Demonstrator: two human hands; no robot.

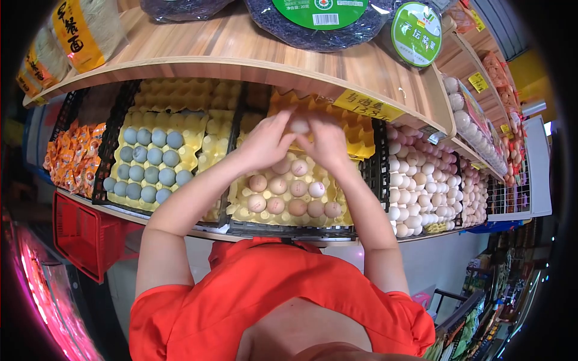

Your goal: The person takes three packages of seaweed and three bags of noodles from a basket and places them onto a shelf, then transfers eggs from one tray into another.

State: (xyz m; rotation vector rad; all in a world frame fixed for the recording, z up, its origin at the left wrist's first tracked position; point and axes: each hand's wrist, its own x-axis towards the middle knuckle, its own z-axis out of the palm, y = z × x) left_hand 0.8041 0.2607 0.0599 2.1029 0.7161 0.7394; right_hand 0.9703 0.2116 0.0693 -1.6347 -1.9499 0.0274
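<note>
A pale egg (299, 126) is between my two hands at the back of the middle egg tray. My left hand (268, 139) curls in from the left, its fingers and thumb at the egg. From the other side my right hand (326, 139) closes round the same egg; some fingertips are hidden. Below them, several brownish and pinkish eggs (298, 188) sit in the yellow tray (244, 215), some with red marks. Behind my hands are orange-yellow egg cartons (359, 133).
A wooden shelf (241, 51) with packaged goods overhangs the back. Bluish eggs (150, 175) fill a tray at left, beside orange packets (75, 153). Loose eggs (421, 192) are piled at right. A red basket (81, 234) is at lower left.
</note>
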